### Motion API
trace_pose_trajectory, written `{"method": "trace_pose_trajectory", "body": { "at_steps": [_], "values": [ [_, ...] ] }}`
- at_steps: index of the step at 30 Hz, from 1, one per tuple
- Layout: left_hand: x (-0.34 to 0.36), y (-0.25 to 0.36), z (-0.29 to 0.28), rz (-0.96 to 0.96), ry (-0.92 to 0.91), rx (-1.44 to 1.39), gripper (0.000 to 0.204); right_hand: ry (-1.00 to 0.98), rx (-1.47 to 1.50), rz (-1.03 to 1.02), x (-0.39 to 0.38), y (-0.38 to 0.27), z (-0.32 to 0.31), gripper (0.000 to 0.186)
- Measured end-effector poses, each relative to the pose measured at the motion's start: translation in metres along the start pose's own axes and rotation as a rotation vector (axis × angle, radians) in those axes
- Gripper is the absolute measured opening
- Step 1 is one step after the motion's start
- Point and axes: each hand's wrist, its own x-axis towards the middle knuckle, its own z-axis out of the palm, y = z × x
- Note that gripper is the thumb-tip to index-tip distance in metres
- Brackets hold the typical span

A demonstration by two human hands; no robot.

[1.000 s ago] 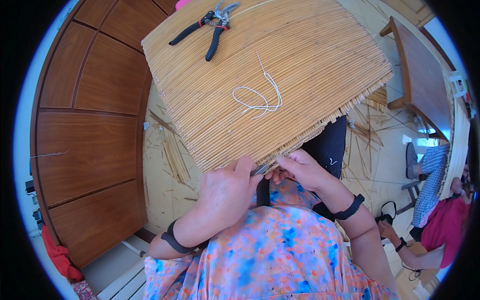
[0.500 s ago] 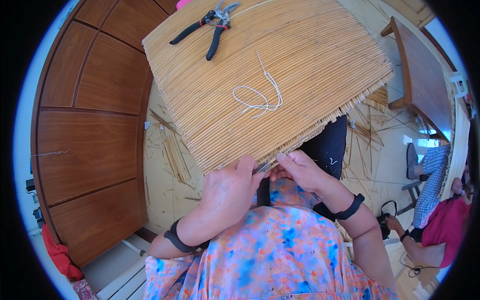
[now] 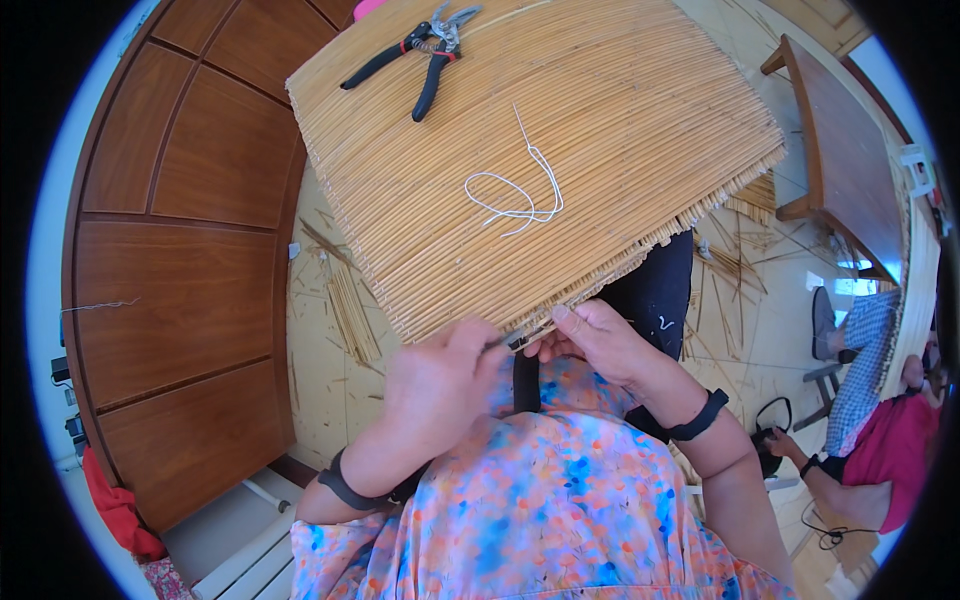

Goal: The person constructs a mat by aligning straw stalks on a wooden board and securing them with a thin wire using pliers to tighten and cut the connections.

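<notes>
A large mat of thin straw-coloured reeds (image 3: 600, 130) lies in front of me, its near edge close to my body. My right hand (image 3: 607, 342) pinches that edge, thumb on top and fingers curled below. Beside it on the left, my left hand (image 3: 435, 375) is closed round a small grey metal tool (image 3: 508, 340). The tool's tip is at the mat's edge, between the two hands; most of it is hidden by my fingers, so its kind is unclear. White thread (image 3: 530, 212) lies looped on the mat. Black-handled pruning shears (image 3: 432, 55) rest open near the far edge.
A brown wooden cabinet (image 3: 190, 300) stands on the left. Cut reeds (image 3: 350, 315) are strewn over the tiled floor. At the right are a wooden bench (image 3: 840, 150) and another person in a dark pink top (image 3: 905, 460), a hand on a black object.
My left hand has shifted slightly left and down, drawing the metal tool back a little along the edge. My right hand keeps its place.
</notes>
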Motion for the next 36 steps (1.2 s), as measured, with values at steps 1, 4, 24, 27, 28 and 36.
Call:
{"method": "trace_pose_trajectory", "body": {
  "at_steps": [1,4,24,27,28,36],
  "values": [
    [0.001,-0.004,0.0,-0.021,0.059,-0.027,0.019,-0.002,0.022,0.027,0.0,-0.001,0.0,0.044],
    [0.011,-0.002,-0.012,-0.125,0.11,-0.095,0.023,0.027,0.067,0.099,-0.002,-0.01,0.002,0.039],
    [0.045,-0.012,0.015,-0.048,0.123,0.018,0.024,0.136,-0.003,0.168,0.004,-0.024,0.009,0.026],
    [0.046,-0.01,0.014,-0.046,0.107,0.028,0.024,0.119,-0.077,0.12,0.003,-0.025,0.004,0.026],
    [0.046,-0.009,0.014,-0.044,0.095,0.042,0.023,0.116,-0.066,0.132,0.003,-0.024,0.003,0.027],
    [0.023,-0.017,0.004,0.136,0.032,-0.024,0.04,0.119,0.036,0.143,0.003,-0.025,0.009,0.026]
  ]
}}
